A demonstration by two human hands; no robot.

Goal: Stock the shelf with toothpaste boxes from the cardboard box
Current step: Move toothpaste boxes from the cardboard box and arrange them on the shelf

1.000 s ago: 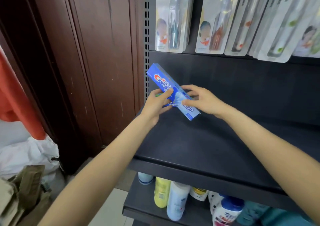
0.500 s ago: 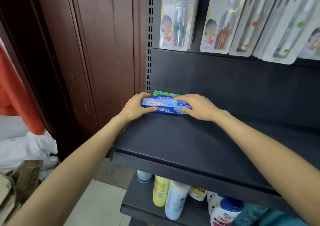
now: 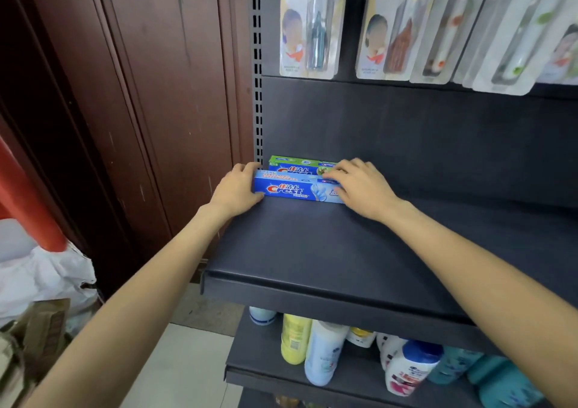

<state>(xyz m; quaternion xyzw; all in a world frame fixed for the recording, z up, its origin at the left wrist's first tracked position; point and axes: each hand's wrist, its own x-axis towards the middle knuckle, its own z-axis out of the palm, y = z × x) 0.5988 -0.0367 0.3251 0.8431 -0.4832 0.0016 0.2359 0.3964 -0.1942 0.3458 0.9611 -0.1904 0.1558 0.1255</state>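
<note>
Two toothpaste boxes at the back left of a dark shelf, a hand at each end.

Nearest us, the lower shelf (image 3: 312, 382) holds smooth plastic bottles (image 3: 325, 354), white, yellow and teal. On the matte shelf (image 3: 312, 251) above, our left hand (image 3: 236, 188) cups the left end of the glossy blue toothpaste box (image 3: 291, 188), fingers curled round it; our right hand (image 3: 359, 185) lies over its right end, fingers nearly straight. Just behind sits a green-topped toothpaste box (image 3: 294, 161). Carded toothbrush packs (image 3: 308, 22) hang beyond.
</note>
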